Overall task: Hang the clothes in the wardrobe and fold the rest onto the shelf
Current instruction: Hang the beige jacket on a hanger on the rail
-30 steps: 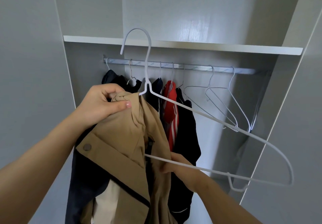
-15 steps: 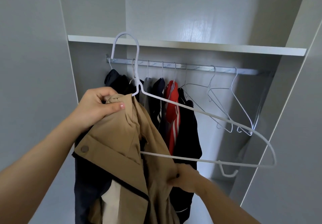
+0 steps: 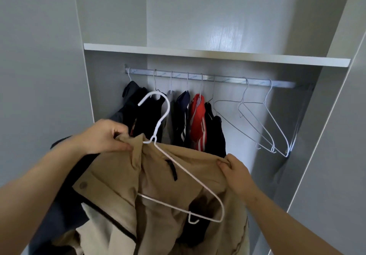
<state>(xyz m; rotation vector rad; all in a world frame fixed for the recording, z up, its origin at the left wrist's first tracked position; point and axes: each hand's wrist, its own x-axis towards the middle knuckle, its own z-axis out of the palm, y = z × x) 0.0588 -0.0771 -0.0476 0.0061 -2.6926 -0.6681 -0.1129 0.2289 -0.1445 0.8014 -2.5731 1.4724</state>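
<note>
1. Head camera: a person's left hand (image 3: 105, 135) pinches the collar of a tan jacket (image 3: 111, 175) between thumb and curled fingers, holding it up in front of an open grey wardrobe.
2. The right hand (image 3: 235, 171) grips the jacket's far shoulder edge, its fingers folded over the cloth.
3. A white wire hanger (image 3: 159, 124) lies partly inside the jacket. One side is hidden under the collar and the other lies across the fabric, with the hook tilted left, below the rail (image 3: 227, 80) and not on it.
4. A dark garment (image 3: 65, 205) hangs beneath the left forearm.
5. On the rail hang several dark clothes and a red striped top (image 3: 198, 120), with empty wire hangers (image 3: 245, 90) to their right.
6. A white shelf (image 3: 198, 55) spans the wardrobe above the rail.
</note>
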